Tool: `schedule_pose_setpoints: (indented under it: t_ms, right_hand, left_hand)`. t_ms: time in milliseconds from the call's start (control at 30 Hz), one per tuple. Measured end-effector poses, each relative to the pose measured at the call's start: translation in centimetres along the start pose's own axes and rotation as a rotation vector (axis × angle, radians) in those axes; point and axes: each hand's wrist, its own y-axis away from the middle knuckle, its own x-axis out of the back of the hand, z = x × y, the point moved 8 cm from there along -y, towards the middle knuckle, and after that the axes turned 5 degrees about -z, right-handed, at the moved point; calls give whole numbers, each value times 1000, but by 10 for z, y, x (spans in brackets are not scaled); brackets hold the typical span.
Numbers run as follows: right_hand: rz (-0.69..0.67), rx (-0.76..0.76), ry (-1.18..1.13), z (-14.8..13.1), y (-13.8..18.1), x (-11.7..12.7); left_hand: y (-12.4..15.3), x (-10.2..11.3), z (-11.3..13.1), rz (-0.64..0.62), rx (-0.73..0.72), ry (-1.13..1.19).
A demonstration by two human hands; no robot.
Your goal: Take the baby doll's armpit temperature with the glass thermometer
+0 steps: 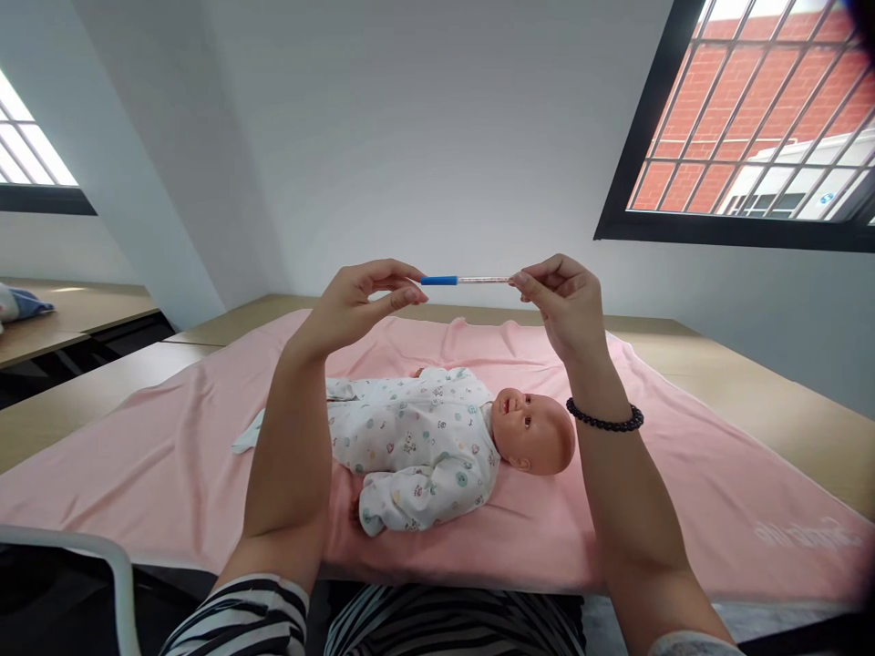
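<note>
I hold a thin thermometer (471,280) up in the air with both hands. My left hand (355,305) pinches the blue end, and my right hand (564,305) pinches the clear end. The fingers (408,296) of each hand are closed tight on it, so it stays flat like a little bridge between them. I think I hold it high and level, against the plain wall, so I can read the line inside it. It is up above the doll, well apart from it, not touching anything but my fingers.

There is a bead bracelet (605,421) on my right wrist. My striped sleeves (252,620) show at the near edge.

Below my arms a baby doll (444,442) lies on its back. Its head points right and its feet point left. It wears a white suit with little pictures on it. My left arm hides part of its legs.

The doll rests on a pink blanket (684,474), which is spread over a wooden tabletop (772,401). The blanket makes a soft spot for the doll. More wooden tabletops (75,314) are far on the left.

The room has a plain white wall. A window (758,118) with bars is up on the right, and red bricks show outside. A second window (31,155) is on the left.
</note>
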Motion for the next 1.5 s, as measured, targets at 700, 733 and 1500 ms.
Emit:
schedule_pose_setpoints:
  t_ms: [700,733,1500]
  right_hand:
    - [-370,-117,291,-3,11,-15]
    - [-454,-156,388,5,11,-13]
    - [-752,-742,885,183,38,86]
  left_hand:
    - [1,4,3,131,5,-221]
    - [-1,-5,-2,38,16,-246]
    - [22,-196,-74,-1182,121,-253]
